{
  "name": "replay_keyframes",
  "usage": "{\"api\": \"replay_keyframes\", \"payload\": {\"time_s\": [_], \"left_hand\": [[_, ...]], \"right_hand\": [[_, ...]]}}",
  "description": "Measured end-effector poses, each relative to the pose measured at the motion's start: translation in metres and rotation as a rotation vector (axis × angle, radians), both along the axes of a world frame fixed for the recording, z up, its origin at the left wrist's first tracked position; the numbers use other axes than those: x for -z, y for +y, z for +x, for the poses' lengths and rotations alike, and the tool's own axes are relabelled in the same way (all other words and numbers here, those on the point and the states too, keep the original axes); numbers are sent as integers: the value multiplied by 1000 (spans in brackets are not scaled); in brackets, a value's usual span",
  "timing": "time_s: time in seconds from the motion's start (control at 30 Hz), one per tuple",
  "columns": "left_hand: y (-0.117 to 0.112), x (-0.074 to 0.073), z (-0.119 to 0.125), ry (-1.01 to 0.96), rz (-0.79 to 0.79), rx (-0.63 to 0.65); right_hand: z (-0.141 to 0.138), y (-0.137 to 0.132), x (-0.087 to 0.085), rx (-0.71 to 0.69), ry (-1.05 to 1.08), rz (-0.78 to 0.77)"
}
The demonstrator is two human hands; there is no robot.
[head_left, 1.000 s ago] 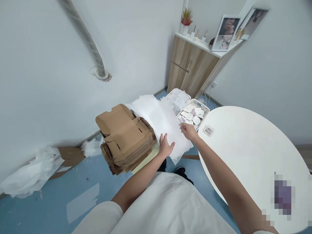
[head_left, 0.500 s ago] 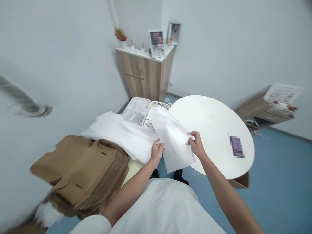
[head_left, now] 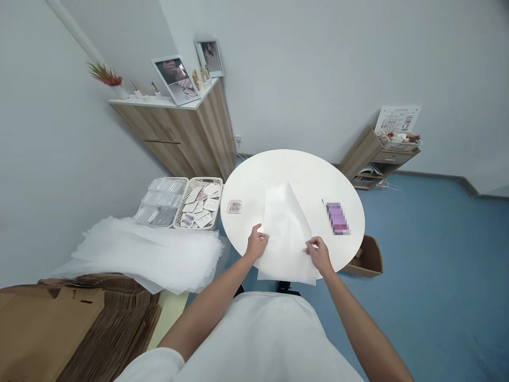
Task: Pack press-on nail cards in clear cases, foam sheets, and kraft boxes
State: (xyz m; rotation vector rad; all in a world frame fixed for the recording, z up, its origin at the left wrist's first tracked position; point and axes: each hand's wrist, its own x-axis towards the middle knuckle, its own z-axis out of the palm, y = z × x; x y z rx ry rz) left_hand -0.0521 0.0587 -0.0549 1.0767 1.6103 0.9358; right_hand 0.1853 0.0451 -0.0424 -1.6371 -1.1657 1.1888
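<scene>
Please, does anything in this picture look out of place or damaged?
Nothing looks spilled or broken. The stacked white sheets lie unevenly, edges fanned out, and a purple patch on the round table is pixelated, so I cannot identify it.

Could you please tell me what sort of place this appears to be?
Probably a packing or supply room: it has a stack of flattened cardboard boxes, a pile of thin white sheets next to it, and a white basket of small printed cards.
</scene>
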Motion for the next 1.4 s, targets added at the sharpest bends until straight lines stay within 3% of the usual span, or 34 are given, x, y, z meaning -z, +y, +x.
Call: {"api": "replay_keyframes", "payload": {"time_s": [0.23, 0.4, 0.63, 0.8, 0.9, 0.97, 1.03, 1.13, 1.4], "left_hand": [[21, 17, 45, 69, -125, -80], [18, 32, 48, 48, -200, -110], [26, 47, 44, 184, -220, -108], [32, 47, 42, 363, -204, -29], [27, 41, 40, 598, -54, 18], [19, 36, 41, 717, 95, 167], [11, 33, 43, 746, 204, 398], [4, 33, 46, 733, 224, 586], [23, 34, 43, 608, 79, 534]], "right_hand": [[49, 27, 36, -112, -145, -31], [61, 40, 50, -229, -261, -59], [63, 51, 63, -334, -396, -42], [58, 52, 65, -360, -593, 5], [55, 43, 63, -378, -805, 89], [52, 36, 60, -465, -895, 167], [48, 32, 59, -573, -928, 215], [41, 32, 59, -655, -949, 203], [29, 54, 61, -647, -956, 145]]}}
